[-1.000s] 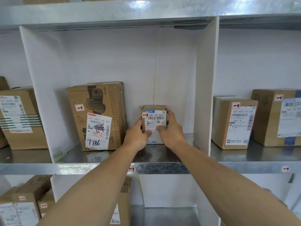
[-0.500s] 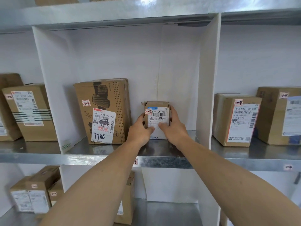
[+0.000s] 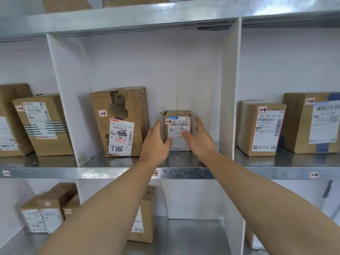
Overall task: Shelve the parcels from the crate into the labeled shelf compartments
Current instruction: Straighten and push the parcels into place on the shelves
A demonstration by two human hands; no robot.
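In the middle compartment stands a tall carton [image 3: 119, 122]; just beside it the left hand [image 3: 155, 144] lies flat-fingered against the small parcel [image 3: 177, 131], which sits upright on the shelf [image 3: 184, 173]. The right hand [image 3: 199, 142] flanks its other side, fingers straight, thumb on the label. Placing looks done; next, I'd say, both hands draw clear and fetch another from the crate

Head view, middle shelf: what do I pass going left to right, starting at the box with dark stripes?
Box with dark stripes → white divider → large box marked 7786 → left hand → small parcel tagged 1-3 → right hand → second white divider → box tagged 1-4 → box with blue tape.
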